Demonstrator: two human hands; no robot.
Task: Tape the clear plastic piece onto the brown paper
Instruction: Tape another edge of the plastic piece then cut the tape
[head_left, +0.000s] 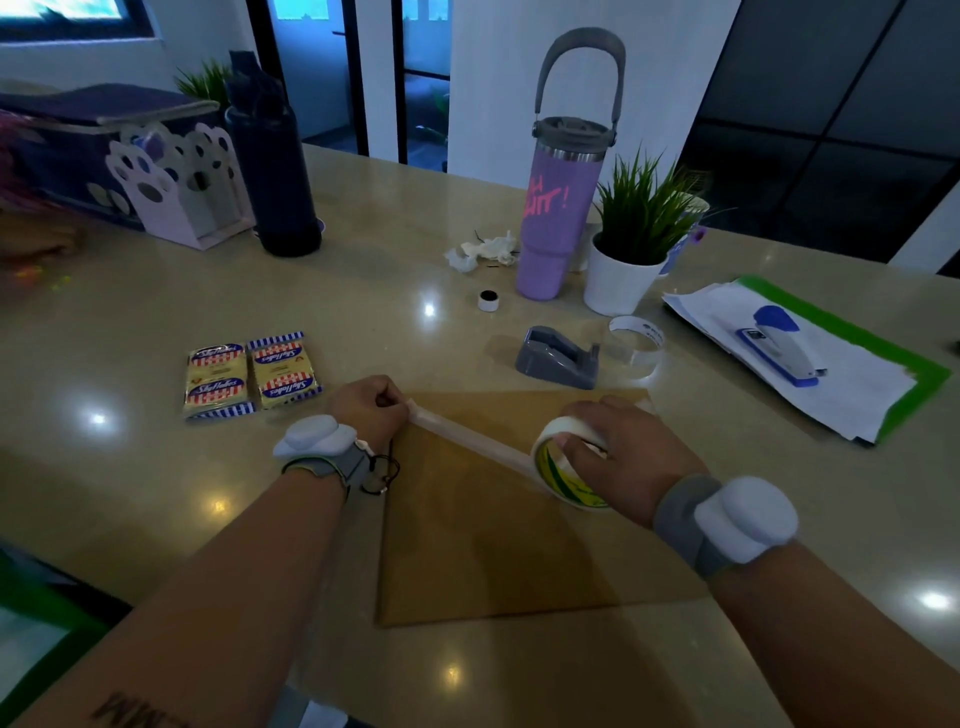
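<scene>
Glossy beige tabletop (156, 322), dim room w/ ceiling-light glare spots, dark glass panels at 1 o'clock. Brown paper (483, 545) lies flat at centre. Left hand (371, 410), fingers pinched on the free end of the tape strip (467, 439) at the paper's 11 o'clock corner. Right hand (623, 457), fingers clamped on the tape roll (558, 467); strip stretched between the two. Clear plastic piece: can't tell where. Gray tape dispenser (561, 358) at 12, purple tumbler (563, 202) behind it, cracker packs (249, 374) at 10.
</scene>
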